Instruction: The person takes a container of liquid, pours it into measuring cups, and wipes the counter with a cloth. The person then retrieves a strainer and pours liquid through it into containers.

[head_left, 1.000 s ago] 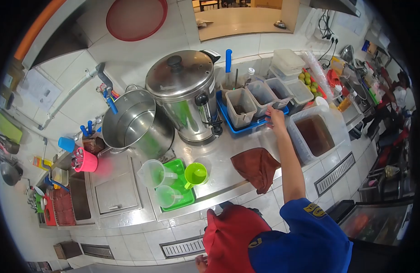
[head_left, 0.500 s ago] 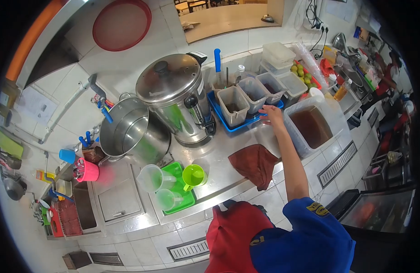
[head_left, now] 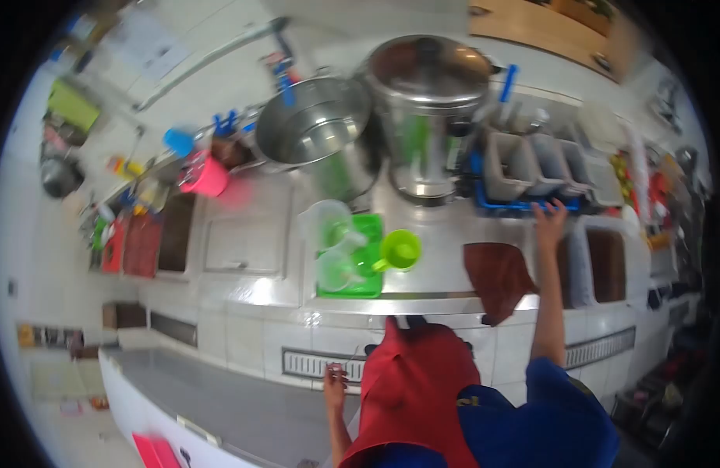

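Observation:
My right hand (head_left: pixel 550 220) reaches over the counter to the front rim of the blue tray (head_left: pixel 509 206), its fingers apart and holding nothing visible. In that tray stand several upright plastic containers (head_left: pixel 506 171). A brown cloth (head_left: pixel 498 279) lies at the counter's edge, just left of my right forearm. Low in the view, left of the red apron (head_left: pixel 410 382), hangs my left hand (head_left: pixel 336 376); its fingers are blurred, and whether it holds anything is unclear.
A steel urn (head_left: pixel 426 140) and a large open pot (head_left: pixel 329 148) stand at the back. The green tray (head_left: pixel 369 253) bears clear jugs, with a lime cup (head_left: pixel 400 249) beside it. A pink cup (head_left: pixel 205 175) is at left; a tub of brown liquid (head_left: pixel 607 265) is at right.
The view has swung left, so the counter items appear farther right. My left hand is now in view beside the apron. My right hand remains near the blue tray's front rim.

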Demonstrator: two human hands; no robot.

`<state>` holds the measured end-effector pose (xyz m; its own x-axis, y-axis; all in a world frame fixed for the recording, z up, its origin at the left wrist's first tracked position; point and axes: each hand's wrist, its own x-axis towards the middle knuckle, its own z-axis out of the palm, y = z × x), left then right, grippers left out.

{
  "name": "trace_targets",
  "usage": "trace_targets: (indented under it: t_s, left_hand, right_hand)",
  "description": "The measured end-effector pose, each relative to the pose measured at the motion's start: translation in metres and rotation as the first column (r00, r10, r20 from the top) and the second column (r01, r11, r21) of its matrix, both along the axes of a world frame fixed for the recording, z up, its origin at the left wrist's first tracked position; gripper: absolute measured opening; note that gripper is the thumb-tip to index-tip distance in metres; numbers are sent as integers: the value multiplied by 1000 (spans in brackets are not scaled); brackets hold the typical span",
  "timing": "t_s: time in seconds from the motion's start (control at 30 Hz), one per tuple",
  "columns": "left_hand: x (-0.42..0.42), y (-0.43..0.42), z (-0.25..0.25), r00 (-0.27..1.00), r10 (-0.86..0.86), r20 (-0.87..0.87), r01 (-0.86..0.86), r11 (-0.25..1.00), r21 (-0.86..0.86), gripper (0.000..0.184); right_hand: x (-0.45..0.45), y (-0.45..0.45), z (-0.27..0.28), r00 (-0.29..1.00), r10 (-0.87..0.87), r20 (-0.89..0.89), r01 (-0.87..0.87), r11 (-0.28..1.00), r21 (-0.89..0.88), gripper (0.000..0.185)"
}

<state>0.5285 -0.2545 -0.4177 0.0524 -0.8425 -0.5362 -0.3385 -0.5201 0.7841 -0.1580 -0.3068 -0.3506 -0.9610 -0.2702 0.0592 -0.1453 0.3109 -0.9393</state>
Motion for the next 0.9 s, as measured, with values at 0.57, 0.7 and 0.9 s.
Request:
trace_targets:
  t_s: [0.57,0.7,0.9]
  left_hand:
    - [-77,-106,84,979,-198,-53,194,978,-74,16]
    - [-81,-109,89,979,-201,-31,198,978,-68,16]
    - [-88,-121,98,981,-191,-32,188,980,-71,16]
  right_hand:
    - [-23,-51,-5,940,-159,-302,253,918,306,106]
    - [-34,-61,-17,921,-205,-332,237,970,58,105]
    - [-25,-58,-7,900,-260,-351,267,963,-30,99]
